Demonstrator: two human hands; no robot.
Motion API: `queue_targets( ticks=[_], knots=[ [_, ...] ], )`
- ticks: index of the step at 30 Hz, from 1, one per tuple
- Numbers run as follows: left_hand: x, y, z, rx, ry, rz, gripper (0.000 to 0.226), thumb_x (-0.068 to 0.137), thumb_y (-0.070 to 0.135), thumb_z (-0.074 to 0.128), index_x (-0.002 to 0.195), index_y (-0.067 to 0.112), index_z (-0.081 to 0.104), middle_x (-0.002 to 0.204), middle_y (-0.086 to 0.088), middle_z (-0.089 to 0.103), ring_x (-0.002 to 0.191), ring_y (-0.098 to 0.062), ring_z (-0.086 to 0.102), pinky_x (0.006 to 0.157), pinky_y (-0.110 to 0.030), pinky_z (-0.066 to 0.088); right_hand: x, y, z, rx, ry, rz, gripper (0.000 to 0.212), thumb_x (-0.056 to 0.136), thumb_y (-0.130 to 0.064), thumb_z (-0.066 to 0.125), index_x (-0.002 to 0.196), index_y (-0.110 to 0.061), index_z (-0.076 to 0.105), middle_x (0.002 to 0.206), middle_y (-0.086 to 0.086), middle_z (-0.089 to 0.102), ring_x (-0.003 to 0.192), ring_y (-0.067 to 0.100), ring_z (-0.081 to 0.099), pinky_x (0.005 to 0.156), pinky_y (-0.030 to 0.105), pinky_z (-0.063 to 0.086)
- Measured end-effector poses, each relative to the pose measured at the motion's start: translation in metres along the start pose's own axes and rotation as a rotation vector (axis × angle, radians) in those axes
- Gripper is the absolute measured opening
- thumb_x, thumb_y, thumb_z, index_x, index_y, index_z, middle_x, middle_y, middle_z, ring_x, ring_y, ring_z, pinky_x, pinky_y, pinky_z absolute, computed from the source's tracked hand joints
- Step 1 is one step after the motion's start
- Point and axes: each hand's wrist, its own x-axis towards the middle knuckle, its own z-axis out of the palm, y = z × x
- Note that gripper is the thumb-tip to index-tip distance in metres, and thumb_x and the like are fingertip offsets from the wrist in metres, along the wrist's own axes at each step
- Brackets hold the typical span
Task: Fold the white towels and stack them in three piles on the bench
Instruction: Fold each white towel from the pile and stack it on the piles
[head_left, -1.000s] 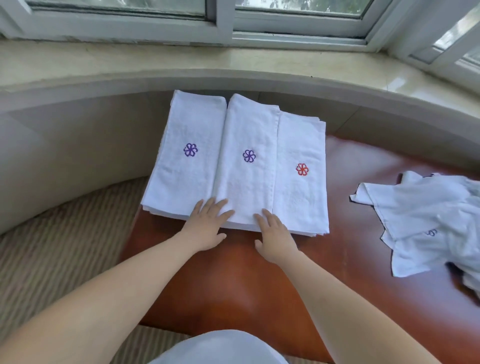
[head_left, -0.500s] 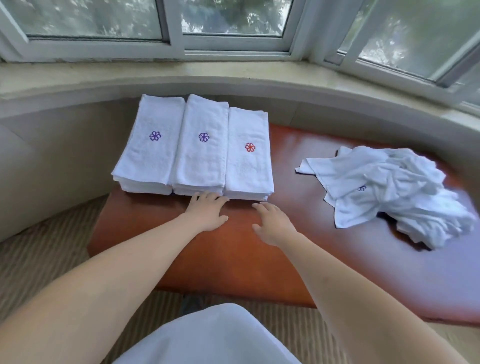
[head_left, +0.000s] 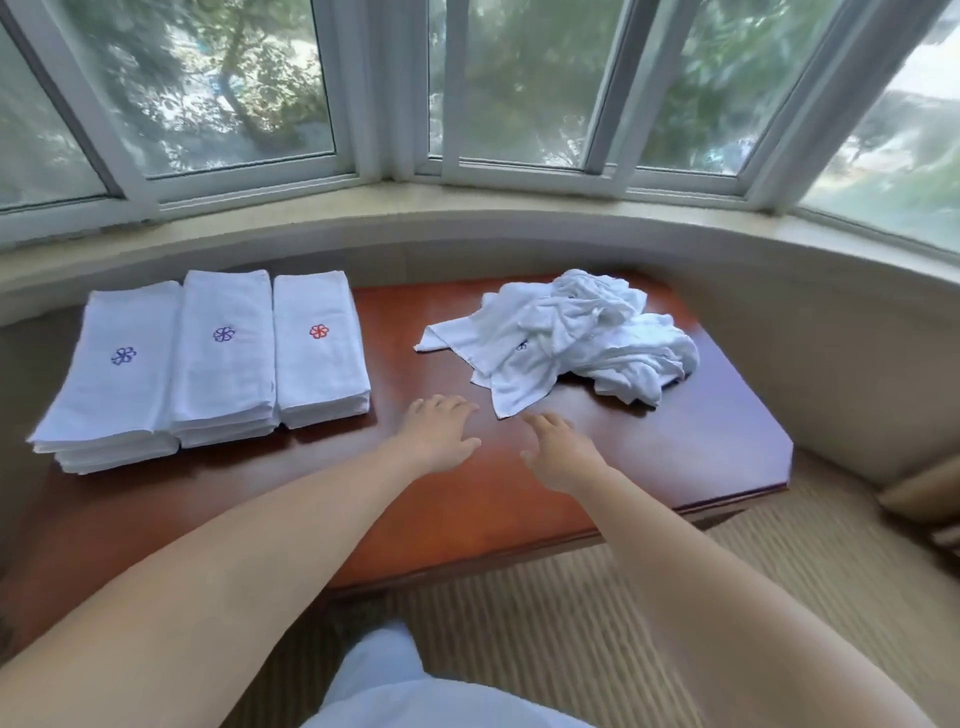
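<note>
Head view: a red-brown tabletop (head_left: 649, 457) sits in a bay window; three piles of folded white towels stand side by side at its left end, touching one another; the left pile (head_left: 111, 374) and middle pile (head_left: 223, 353) carry purple flower marks, the right pile (head_left: 319, 348) a red one; a loose heap (head_left: 566, 338) of unfolded white towels lies toward the far right corner; both hands are empty, palms down, fingers spread wide; the left hand (head_left: 439, 436) is over bare wood between the right pile and the heap; the right hand (head_left: 558, 454) is just beside the heap's nearest corner, contact unclear.
</note>
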Motion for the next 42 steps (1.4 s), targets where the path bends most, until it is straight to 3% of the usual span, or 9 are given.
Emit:
queue_targets(
  ticks=[10, 17, 34, 39, 42],
  knots=[
    [0.07, 0.097, 0.007, 0.017, -0.081, 0.161, 0.061, 0.099, 0.051, 0.051, 0.153, 0.026, 0.038, 0.157, 0.0, 0.04, 0.145, -0.023, 0.037, 0.118, -0.044, 0.027, -0.019, 0.101, -0.013, 0.111, 0.02, 0.193, 0.063, 0.097, -0.035, 0.057, 0.156, -0.022, 0.036, 0.158, 0.006, 0.039, 0.144, 0.029, 0.037, 0.117, 0.042, 0.034],
    [0.149, 0.126, 0.022, -0.083, -0.132, 0.189, 0.062, 0.099, 0.05, 0.052, 0.154, 0.026, 0.038, 0.158, 0.001, 0.038, 0.144, -0.023, 0.038, 0.118, -0.043, 0.029, 0.028, 0.163, -0.025, 0.117, -0.029, 0.261, 0.064, 0.096, -0.034, 0.056, 0.156, -0.023, 0.037, 0.162, 0.003, 0.034, 0.146, 0.028, 0.035, 0.118, 0.039, 0.033],
    [0.293, 0.076, 0.039, -0.344, -0.29, -0.059, 0.062, 0.1, 0.048, 0.051, 0.153, 0.02, 0.038, 0.159, -0.001, 0.036, 0.14, -0.029, 0.042, 0.11, -0.047, 0.04, 0.215, 0.196, -0.046, 0.052, -0.281, 0.131, 0.065, 0.097, -0.032, 0.054, 0.158, -0.023, 0.034, 0.165, 0.003, 0.028, 0.147, 0.028, 0.034, 0.113, 0.044, 0.04],
    [0.322, 0.071, 0.04, -0.499, -0.3, -0.198, 0.062, 0.099, 0.049, 0.052, 0.152, 0.02, 0.039, 0.158, -0.005, 0.037, 0.139, -0.03, 0.044, 0.106, -0.044, 0.045, 0.266, 0.211, -0.051, 0.084, -0.302, 0.084, 0.067, 0.096, -0.031, 0.054, 0.158, -0.026, 0.032, 0.163, 0.0, 0.03, 0.141, 0.026, 0.041, 0.104, 0.042, 0.046],
    [0.342, 0.076, 0.04, -0.565, -0.313, -0.257, 0.062, 0.088, 0.058, 0.041, 0.135, 0.02, 0.054, 0.147, -0.003, 0.049, 0.129, -0.028, 0.052, 0.103, -0.042, 0.047, 0.295, 0.225, -0.055, 0.158, -0.271, 0.093, 0.069, 0.096, -0.027, 0.057, 0.159, -0.026, 0.029, 0.161, 0.003, 0.032, 0.133, 0.027, 0.05, 0.098, 0.038, 0.046]
  ],
)
